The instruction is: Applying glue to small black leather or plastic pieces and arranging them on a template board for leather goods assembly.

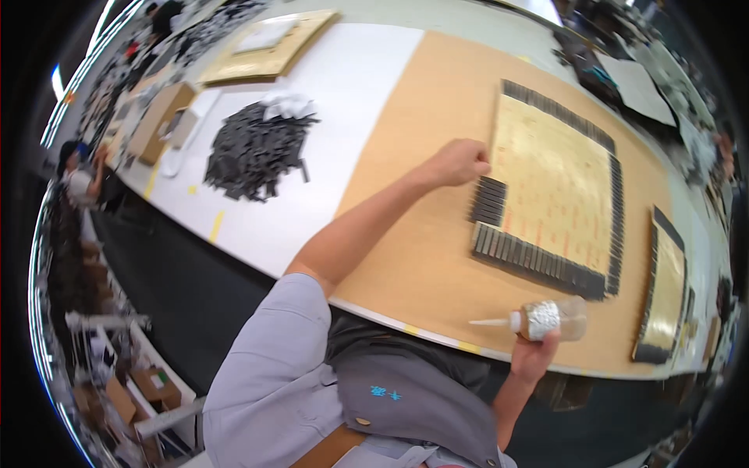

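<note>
My left hand (460, 162) is closed at the left edge of a pale yellow rectangular board (550, 171). Whatever its fingers hold, if anything, is hidden. Dark short strips (538, 257) stand side by side along the board's near, right and far edges. A few more strips (489, 201) line the left edge just below my left hand. Near the table's front edge my right hand (535, 355) grips a clear squeeze bottle (552, 318) with a silvery band. The bottle lies tilted almost level, its thin white nozzle pointing left.
A heap of loose dark strips (253, 152) lies on the white part of the table (351, 93). Behind it rests another yellow board (269, 47). A smaller strip-edged board (662, 288) is at the right. Cardboard boxes (160, 125) and a person (82, 175) are at the left.
</note>
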The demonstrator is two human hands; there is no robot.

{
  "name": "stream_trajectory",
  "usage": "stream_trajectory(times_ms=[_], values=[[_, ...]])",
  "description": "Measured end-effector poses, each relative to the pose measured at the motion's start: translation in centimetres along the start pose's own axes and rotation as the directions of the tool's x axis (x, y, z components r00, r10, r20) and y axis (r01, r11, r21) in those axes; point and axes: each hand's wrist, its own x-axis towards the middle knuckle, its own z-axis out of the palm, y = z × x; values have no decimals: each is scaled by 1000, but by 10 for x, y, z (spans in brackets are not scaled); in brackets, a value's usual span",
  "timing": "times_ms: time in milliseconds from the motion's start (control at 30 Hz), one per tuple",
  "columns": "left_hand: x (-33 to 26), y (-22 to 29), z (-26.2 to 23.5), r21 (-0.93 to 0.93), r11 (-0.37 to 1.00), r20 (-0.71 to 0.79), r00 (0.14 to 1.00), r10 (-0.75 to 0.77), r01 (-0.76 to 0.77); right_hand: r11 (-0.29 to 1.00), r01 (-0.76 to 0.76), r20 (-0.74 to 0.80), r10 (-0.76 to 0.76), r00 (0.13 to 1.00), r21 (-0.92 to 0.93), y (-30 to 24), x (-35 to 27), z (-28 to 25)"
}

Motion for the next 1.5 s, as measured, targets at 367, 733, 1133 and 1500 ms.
stream_trajectory(times_ms=[367,733,1133,1500], values=[[-187,-139,-134,232,580,-598,585,-548,781,996,-82,167,86,982,-32,8,17,16],[-184,-49,-89,-448,745,-53,817,-574,494,997,-40,94,46,995,-65,-5,8,27],[-174,11,20,-611,539,629,769,-113,579,999,16,46,-13,999,-50,-9,20,35],[-179,13,38,-510,560,733,671,-113,652,970,17,37,-8,999,-243,-4,20,32]])
